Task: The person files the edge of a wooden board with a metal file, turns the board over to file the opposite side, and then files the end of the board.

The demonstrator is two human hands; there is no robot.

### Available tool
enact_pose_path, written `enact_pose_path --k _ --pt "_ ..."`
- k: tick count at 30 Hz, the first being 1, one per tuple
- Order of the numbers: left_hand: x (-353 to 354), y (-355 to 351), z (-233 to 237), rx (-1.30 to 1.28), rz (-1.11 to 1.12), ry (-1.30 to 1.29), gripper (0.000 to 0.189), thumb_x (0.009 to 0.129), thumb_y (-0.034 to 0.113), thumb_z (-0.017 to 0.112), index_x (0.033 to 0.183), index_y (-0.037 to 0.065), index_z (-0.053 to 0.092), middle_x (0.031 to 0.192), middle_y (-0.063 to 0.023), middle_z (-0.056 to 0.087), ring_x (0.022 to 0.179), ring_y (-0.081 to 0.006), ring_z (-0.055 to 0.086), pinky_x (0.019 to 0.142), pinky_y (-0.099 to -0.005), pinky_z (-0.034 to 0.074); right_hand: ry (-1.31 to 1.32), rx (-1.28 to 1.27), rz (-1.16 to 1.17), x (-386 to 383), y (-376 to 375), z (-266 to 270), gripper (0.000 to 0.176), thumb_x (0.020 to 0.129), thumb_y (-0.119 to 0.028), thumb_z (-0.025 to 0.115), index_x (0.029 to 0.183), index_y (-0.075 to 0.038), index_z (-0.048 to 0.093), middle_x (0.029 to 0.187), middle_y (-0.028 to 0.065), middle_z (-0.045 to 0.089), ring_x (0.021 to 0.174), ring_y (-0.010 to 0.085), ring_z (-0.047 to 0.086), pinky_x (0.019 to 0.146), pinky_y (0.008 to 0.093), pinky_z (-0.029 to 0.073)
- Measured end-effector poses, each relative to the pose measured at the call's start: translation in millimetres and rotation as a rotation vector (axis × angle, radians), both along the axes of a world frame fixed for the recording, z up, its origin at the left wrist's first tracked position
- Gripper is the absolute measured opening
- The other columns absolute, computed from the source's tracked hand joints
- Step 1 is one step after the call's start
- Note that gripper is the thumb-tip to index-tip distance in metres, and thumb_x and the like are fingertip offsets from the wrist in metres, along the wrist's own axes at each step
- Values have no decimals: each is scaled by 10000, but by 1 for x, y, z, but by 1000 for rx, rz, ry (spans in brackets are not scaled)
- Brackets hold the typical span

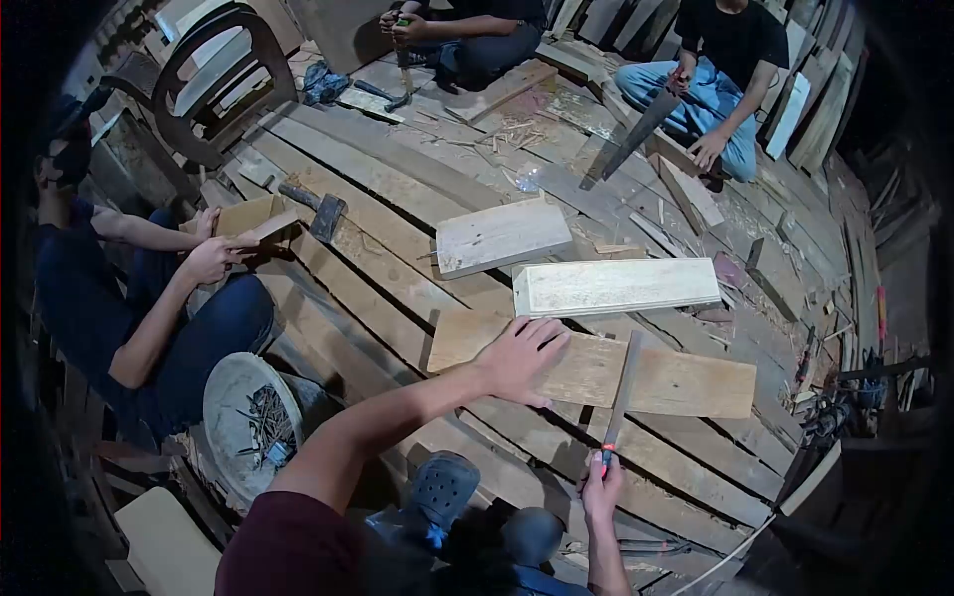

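My left hand [522,360] lies with fingers spread on the left part of a flat wooden board [686,384]. In my right hand [602,484] is the red and black handle of a long flat file [622,397], whose grey blade reaches across the board near its middle. Just beyond the board sits a pale long wooden block [616,286]. A second, shorter wooden block [502,238] is behind it to the left.
Slatted planks form the floor. At the left are a seated person holding wood, a hammer [324,214] and a bucket of nails [214,407]. Two people sit at the back, one with a handsaw [636,134]. Pliers [651,546] lie right of my feet.
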State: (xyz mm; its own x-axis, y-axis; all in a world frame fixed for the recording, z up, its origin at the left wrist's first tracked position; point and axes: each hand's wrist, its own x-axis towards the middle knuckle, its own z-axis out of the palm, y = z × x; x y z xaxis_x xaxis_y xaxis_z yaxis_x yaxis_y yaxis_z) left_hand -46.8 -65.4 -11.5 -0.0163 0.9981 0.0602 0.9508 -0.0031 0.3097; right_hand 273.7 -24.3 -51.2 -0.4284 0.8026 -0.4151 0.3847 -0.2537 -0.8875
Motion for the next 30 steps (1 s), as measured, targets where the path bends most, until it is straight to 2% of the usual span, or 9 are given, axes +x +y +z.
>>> enact_pose_path --k 1,8,12,17,20,24,25,30 --pt "1 0 1 -9 2 0 1155 721 697 726 1523 -32 329 1501 -254 389 1442 -371 332 1184 -519 231 -27 46 -4 -1 -4 -2 186 1071 -271 530 1028 -94 570 645 2 536 456 94 519 395 250 377" --pt "-1 -1 -1 -1 6 22 1154 722 707 718 1521 -33 336 1498 -253 396 1427 -373 354 1179 -516 239 -26 -102 -54 -6 -1 14 201 1072 -295 534 1019 -101 545 650 1 527 466 93 515 401 248 384" --pt "0 0 3 -4 4 -11 1164 702 703 734 1516 -31 344 1479 -240 411 1407 -367 373 1171 -507 257 -20 -10 4 -3 0 3 206 1072 -295 530 1012 -98 532 639 -4 526 464 92 512 404 248 386" --pt "-2 0 5 12 5 -16 1179 663 696 760 1512 -18 361 1474 -219 409 1395 -354 377 1151 -498 279 -33 -135 -74 -5 -18 9 213 1074 -275 522 1017 -70 531 622 9 543 465 87 503 410 265 393" --pt "-3 2 9 11 -1 -75 1196 646 693 771 1525 -1 350 1470 -237 422 1372 -374 403 1145 -507 288 -47 -114 -44 -10 -6 11 242 1087 -319 487 1042 -88 545 633 2 525 471 94 513 412 257 378" --pt "-3 5 6 31 18 -81 1201 646 714 754 1535 16 347 1458 -217 440 1343 -356 429 1117 -489 308 -61 -44 -50 -12 -1 11 250 1090 -301 480 1080 -74 583 628 -5 516 475 90 507 421 254 387" --pt "-2 4 9 -3 32 -89 1210 637 707 763 1543 25 341 1456 -213 446 1338 -353 433 1118 -492 305 -49 -8 -67 -9 -4 8 192 1064 -247 517 993 -70 544 621 6 533 488 89 523 424 258 403" --pt "-2 7 10 -32 36 -83 1231 618 702 778 1548 28 336 1442 -217 460 1328 -357 438 1111 -499 309 -66 11 -34 -1 -9 2 214 1073 -248 495 1002 -53 548 620 8 535 481 98 526 423 265 404"
